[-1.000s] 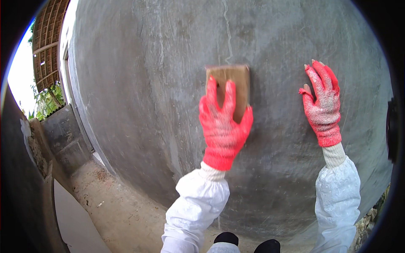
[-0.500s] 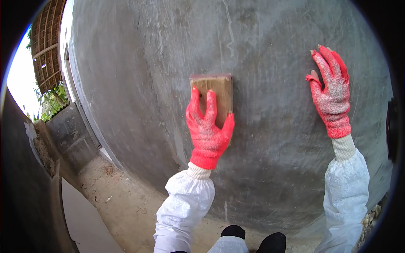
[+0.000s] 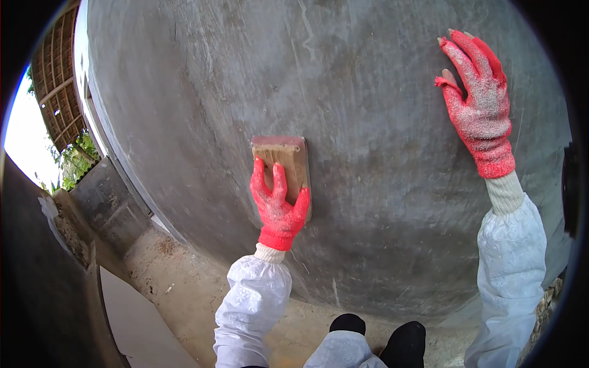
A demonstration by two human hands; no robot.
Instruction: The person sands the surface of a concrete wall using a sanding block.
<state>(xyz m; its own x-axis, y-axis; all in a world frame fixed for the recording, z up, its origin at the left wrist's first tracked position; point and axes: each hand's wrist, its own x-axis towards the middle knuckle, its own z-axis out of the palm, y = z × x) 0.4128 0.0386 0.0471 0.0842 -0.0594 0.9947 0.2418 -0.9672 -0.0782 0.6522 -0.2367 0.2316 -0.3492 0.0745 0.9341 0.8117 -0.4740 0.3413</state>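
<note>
A wooden sanding block [image 3: 293, 161], with a reddish sheet showing along its top edge, lies against the grey cement wall [image 3: 380, 208]. My left hand [image 3: 280, 214], in a red glove with bare fingertips, grips it with fingers spread over its back. Its underside against the wall is hidden. Higher up and to the right, my right hand [image 3: 482, 110] rests on the wall in a matching dusty glove. The fingers of that hand are stretched upward and it holds nothing.
Below the wall runs a dusty floor [image 3: 184, 276], where my feet in dark socks [image 3: 405, 343] stand. A pale flat board [image 3: 138, 319] leans at the lower left. Farther left are a low cement wall [image 3: 107, 196] and a woven roof panel [image 3: 58, 80].
The sanding block and my left hand have moved down and left along the wall in the picture. My right hand sits a little higher, still with fingers stretched.
</note>
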